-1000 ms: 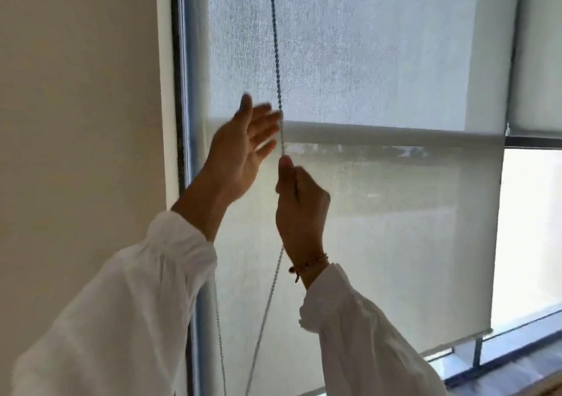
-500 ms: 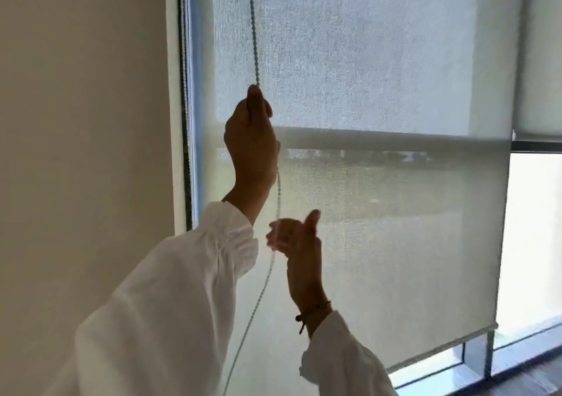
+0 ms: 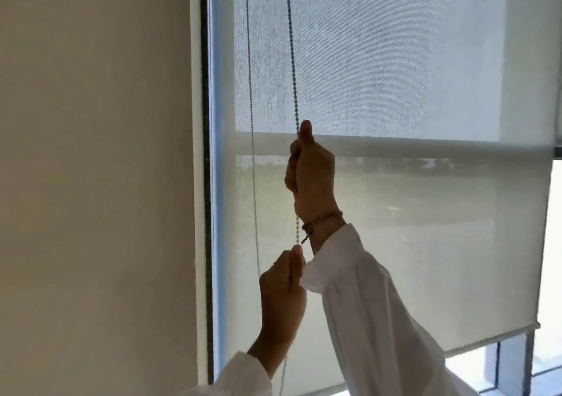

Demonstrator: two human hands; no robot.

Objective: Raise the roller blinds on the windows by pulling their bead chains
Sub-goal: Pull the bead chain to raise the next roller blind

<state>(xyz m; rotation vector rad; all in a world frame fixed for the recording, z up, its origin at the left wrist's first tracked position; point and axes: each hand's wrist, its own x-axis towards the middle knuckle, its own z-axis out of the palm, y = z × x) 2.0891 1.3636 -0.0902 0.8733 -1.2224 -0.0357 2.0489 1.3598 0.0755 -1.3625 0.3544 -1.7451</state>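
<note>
A pale translucent roller blind (image 3: 425,228) covers most of the window, its weighted bottom bar (image 3: 486,339) hanging a little above the sill. The bead chain (image 3: 291,61) runs down in front of the blind as two strands. My right hand (image 3: 310,170), with a bracelet on the wrist, is shut on the right strand at the height of the window's crossbar. My left hand (image 3: 281,292) grips the same strand lower down, just under the right wrist. The left strand (image 3: 251,122) hangs free beside them.
A beige wall (image 3: 91,182) fills the left half, ending at the dark window frame (image 3: 206,182). A second blind (image 3: 558,46) shows at the right edge. Bright glass and a mullion (image 3: 514,362) appear below the blind's bottom bar.
My left hand has come down from the crossbar height to low on the chain. My right hand has gone up and closed on the chain above it. The blind's bottom bar sits slightly higher.
</note>
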